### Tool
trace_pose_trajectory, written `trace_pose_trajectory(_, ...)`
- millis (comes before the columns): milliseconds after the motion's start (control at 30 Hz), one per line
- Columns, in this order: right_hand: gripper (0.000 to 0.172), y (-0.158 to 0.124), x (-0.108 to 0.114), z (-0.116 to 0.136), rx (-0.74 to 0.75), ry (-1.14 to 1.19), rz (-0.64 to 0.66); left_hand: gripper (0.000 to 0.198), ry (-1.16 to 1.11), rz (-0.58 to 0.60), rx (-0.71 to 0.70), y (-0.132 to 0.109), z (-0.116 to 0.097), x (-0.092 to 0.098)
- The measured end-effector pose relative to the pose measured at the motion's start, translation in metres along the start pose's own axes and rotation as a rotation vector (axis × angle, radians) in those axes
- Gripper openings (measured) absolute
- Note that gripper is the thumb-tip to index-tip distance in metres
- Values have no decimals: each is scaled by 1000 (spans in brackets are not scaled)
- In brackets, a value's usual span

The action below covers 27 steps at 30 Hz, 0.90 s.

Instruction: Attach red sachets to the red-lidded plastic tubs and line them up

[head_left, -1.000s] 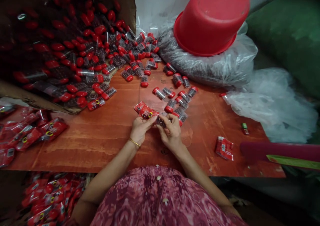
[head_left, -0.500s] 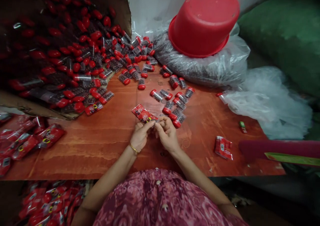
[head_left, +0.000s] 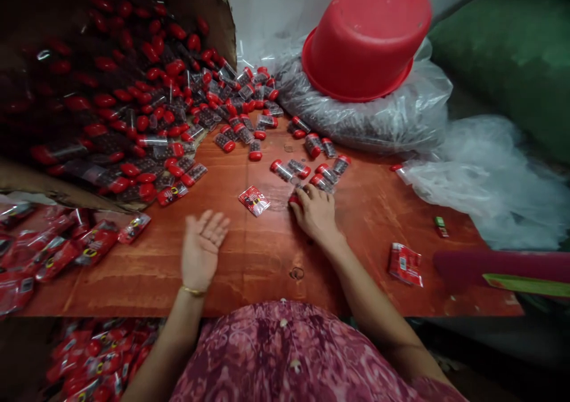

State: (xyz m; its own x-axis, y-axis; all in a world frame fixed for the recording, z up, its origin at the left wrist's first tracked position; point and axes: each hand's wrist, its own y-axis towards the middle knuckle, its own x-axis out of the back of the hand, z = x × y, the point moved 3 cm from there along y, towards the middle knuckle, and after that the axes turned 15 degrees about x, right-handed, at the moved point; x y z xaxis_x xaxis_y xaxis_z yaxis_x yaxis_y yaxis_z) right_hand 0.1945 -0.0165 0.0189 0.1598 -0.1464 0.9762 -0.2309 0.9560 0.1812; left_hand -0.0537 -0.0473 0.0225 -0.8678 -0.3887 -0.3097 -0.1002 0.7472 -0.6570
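Note:
My left hand (head_left: 202,247) hovers over the wooden table (head_left: 249,265), palm up, fingers spread, holding nothing. A wrapped red vial (head_left: 134,227) lies to its left at the edge of a pile of wrapped vials (head_left: 53,247). My right hand (head_left: 317,213) rests on the table with its fingers curled over a red-capped clear vial (head_left: 294,199), at the near edge of a loose cluster of such vials (head_left: 327,173). Between my hands lies a small stack of flat red wrappers (head_left: 253,201).
A tipped cardboard box (head_left: 27,179) at the left spills several red-capped vials (head_left: 146,105). A red basin (head_left: 367,37) sits upside down on a full plastic bag (head_left: 369,123). More wrappers (head_left: 405,263) and crumpled clear plastic (head_left: 485,182) lie at the right. Wrapped vials (head_left: 93,360) lie below the table.
My hands have parted. The left one has swung left and opened, and a wrapped vial now lies by the left pile. The right one has reached forward onto the loose vials. The wrappers lie on the table.

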Motion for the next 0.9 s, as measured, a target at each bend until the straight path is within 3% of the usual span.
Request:
trace_pose_trajectory(33,34,-1,-2,5,10,-19,5,42,229,18,-72,3,4,-12)
trace_pose_trajectory(100,33,-3,-4,14,3,-35,0,34,717,37,-358,12,8,-40)
trace_pose_trajectory(167,31,-4,-5,16,-7,-28,-6,31,1099,-68,-606,25,9,-60)
trace_pose_trajectory(300,33,-3,-7,2,64,7,-36,29,1514,-164,-705,49,7,-73)
trace_pose_trajectory(467,29,0,-8,-4,91,53,-142,26,1568,-189,-735,52,5,-71)
trace_pose_trajectory(700,27,7,0,34,118,312,-298,24,1448,-225,-772,52,4,-74)
trace_pose_trajectory(800,32,9,-2,43,52,527,-300,23,1348,-211,-791,40,0,-75)
trace_pose_trajectory(900,35,13,-11,51,-26,884,-234,22,1210,-159,-859,23,-1,-77)
